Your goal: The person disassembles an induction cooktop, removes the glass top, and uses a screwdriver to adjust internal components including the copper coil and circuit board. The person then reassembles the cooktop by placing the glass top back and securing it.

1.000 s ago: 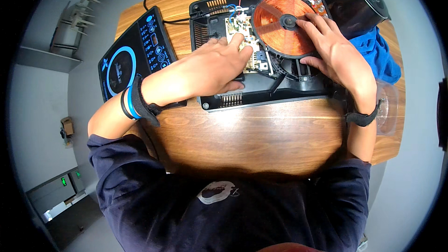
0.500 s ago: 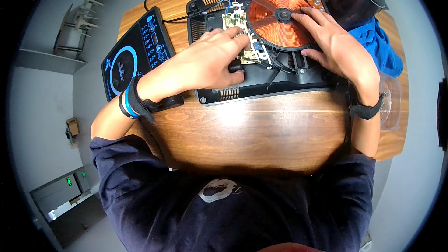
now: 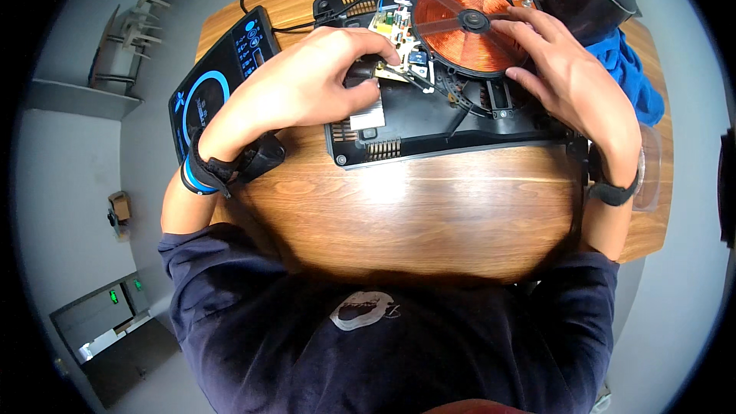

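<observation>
An opened induction cooker base (image 3: 491, 134), a black plastic shell, lies on the wooden table. My left hand (image 3: 310, 77) is closed at the left edge of its circuit board (image 3: 399, 34), thumb and fingers bent around that edge. The board sits at a slant. Beneath my left thumb shows a silver metal block (image 3: 369, 113), likely a heat sink. On the round copper coil (image 3: 460, 38) rests my right hand (image 3: 571, 69), fingers stretched over its right side and thumb near its lower rim. Blue, red and white wires run around board and coil.
The cooker's black glass top panel (image 3: 203, 92) lies at the left, partly behind my left arm. A dark kettle (image 3: 586, 0) and a blue cloth (image 3: 632, 80) are at the back right. Beside my right wrist stands a clear plastic container (image 3: 650, 169).
My left hand has drawn back to the left, and the board has tilted with it, bringing the silver block into view. My right hand stays on the coil.
</observation>
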{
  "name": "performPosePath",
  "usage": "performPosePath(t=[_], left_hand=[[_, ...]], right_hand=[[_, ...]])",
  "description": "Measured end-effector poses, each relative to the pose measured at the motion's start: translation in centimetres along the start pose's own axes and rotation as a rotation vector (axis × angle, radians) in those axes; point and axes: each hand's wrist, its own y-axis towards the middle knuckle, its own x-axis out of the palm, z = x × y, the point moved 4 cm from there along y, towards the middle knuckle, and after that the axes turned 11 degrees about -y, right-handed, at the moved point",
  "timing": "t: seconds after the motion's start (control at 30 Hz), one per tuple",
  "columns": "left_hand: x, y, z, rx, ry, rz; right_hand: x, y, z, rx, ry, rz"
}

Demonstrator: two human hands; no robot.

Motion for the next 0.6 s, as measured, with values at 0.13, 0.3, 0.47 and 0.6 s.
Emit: performPosePath(t=[0.13, 0.3, 0.47, 0.6], left_hand=[[-1.1, -0.9, 0.2, -0.074, -0.024, 0.016], [-1.7, -1.1, -0.6, 0.174, -0.025, 0.119], [-2.1, -1.5, 0.1, 0.104, -0.048, 0.167], [-1.9, -1.8, -0.3, 0.211, -0.011, 0.189]], right_hand=[[-3.3, 1.2, -2.8, -0.084, 0.101, -0.059], [-2.9, 0.7, -8.7, -0.214, 0.247, -0.247], [-0.3, 1.8, -12.3, -0.299, 0.133, -0.202], [2.0, 3.6, -13.8, -0.408, -0.084, -0.105]])
